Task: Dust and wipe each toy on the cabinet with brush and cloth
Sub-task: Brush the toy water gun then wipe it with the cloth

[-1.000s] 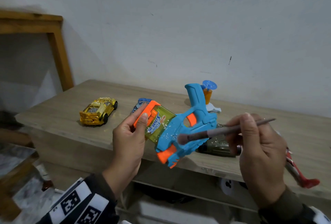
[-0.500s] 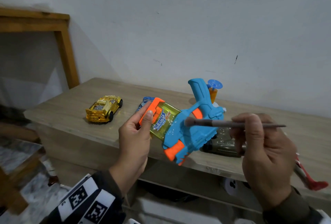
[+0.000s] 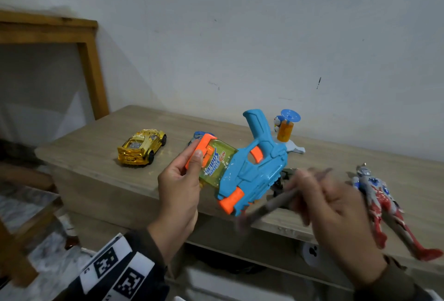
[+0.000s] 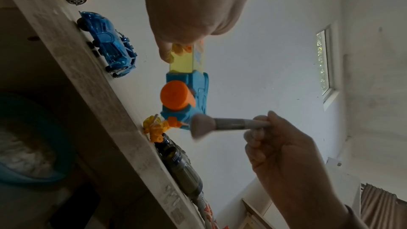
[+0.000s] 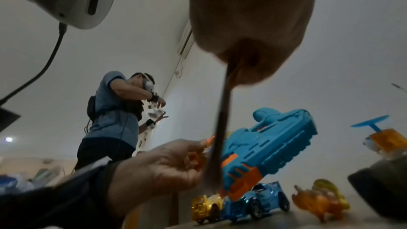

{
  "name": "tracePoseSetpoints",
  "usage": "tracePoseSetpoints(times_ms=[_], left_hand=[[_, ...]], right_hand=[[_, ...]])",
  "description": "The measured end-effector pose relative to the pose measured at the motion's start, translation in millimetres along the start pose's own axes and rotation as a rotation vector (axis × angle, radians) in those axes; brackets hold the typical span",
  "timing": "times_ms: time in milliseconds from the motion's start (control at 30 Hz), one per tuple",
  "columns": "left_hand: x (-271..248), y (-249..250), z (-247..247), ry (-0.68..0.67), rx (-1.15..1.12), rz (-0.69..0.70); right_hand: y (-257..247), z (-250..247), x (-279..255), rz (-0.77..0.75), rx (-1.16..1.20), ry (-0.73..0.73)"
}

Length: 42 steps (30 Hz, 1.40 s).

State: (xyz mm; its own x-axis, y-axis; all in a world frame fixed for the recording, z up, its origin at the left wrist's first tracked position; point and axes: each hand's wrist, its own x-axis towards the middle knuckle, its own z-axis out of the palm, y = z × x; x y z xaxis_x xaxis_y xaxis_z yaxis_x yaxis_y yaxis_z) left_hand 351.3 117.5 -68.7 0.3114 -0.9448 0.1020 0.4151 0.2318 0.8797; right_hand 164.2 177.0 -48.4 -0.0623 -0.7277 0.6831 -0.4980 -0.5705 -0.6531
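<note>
My left hand (image 3: 179, 181) grips the orange and clear-green end of a blue toy water gun (image 3: 252, 168), held tilted in the air over the cabinet's front edge. The gun (image 4: 187, 93) (image 5: 270, 147) carries white dust specks. My right hand (image 3: 329, 211) holds a grey brush (image 3: 269, 205), blurred with motion, its bristles (image 4: 201, 124) at the gun's lower orange muzzle end. The brush handle (image 5: 222, 128) runs down from my right hand (image 5: 249, 23) across the gun. My left hand (image 5: 167, 161) shows below it.
On the wooden cabinet top (image 3: 96, 144) stand a gold toy car (image 3: 141, 146), a blue car (image 4: 108, 43), a small orange figure (image 4: 155, 128), a dark olive toy (image 4: 180, 166), a red-blue action figure (image 3: 382, 204) and a propeller toy (image 3: 286, 127). Another person (image 5: 116, 116) stands in the room.
The brush has swept down from the gun's middle to its lower orange end, now pointing down-left and blurred. The gun stays in my left hand at about the same tilt.
</note>
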Motion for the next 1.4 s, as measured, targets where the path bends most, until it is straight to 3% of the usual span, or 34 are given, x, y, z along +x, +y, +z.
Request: tracePoseSetpoints(times_ms=[67, 233, 300, 433, 533, 667, 800, 900, 1033, 1167, 1300, 1400], left_hand=[[-0.8, -0.1, -0.2, -0.004, -0.009, -0.010], [-6.1, 1.0, 2.7, -0.024, -0.013, -0.010], [-8.8, 0.2, 4.9, -0.046, -0.010, -0.010], [-14.5, -4.3, 7.0, -0.109, 0.001, -0.037], [-16.2, -6.7, 6.2, -0.156, 0.011, -0.044], [-16.9, -7.7, 6.0, -0.182, 0.009, -0.041], [-17.5, -8.2, 5.9, -0.186, -0.006, -0.057], [-17.6, -6.6, 5.0, -0.173, -0.006, -0.049], [-21.7, -4.9, 5.4, -0.170, 0.047, 0.018], [-28.4, -5.9, 6.7, -0.191, 0.104, 0.093], [-31.3, -9.7, 7.8, -0.186, 0.113, 0.085], [-31.1, -9.9, 8.4, -0.193, 0.074, 0.053]], right_hand=[[-2.9, 4.7, -3.1, 0.003, 0.118, -0.057], [-8.4, -5.9, 5.6, -0.138, 0.152, 0.220], [-8.0, -4.8, 7.4, -0.147, 0.094, 0.188], [-8.9, 7.9, -0.5, -0.113, 0.074, -0.051], [-12.6, 5.7, -1.3, -0.157, 0.161, 0.064], [-12.8, -2.0, 4.8, -0.228, -0.023, 0.238], [-10.8, 3.6, -1.0, -0.182, -0.008, 0.073], [-10.4, 2.4, -2.1, -0.208, 0.063, 0.140], [-14.1, 0.0, 3.0, -0.288, -0.052, 0.232], [-19.0, 6.5, 2.6, -0.347, -0.098, 0.157], [-16.8, 13.2, 0.8, -0.270, -0.162, 0.027], [-14.2, 13.2, -0.2, -0.100, -0.017, 0.005]])
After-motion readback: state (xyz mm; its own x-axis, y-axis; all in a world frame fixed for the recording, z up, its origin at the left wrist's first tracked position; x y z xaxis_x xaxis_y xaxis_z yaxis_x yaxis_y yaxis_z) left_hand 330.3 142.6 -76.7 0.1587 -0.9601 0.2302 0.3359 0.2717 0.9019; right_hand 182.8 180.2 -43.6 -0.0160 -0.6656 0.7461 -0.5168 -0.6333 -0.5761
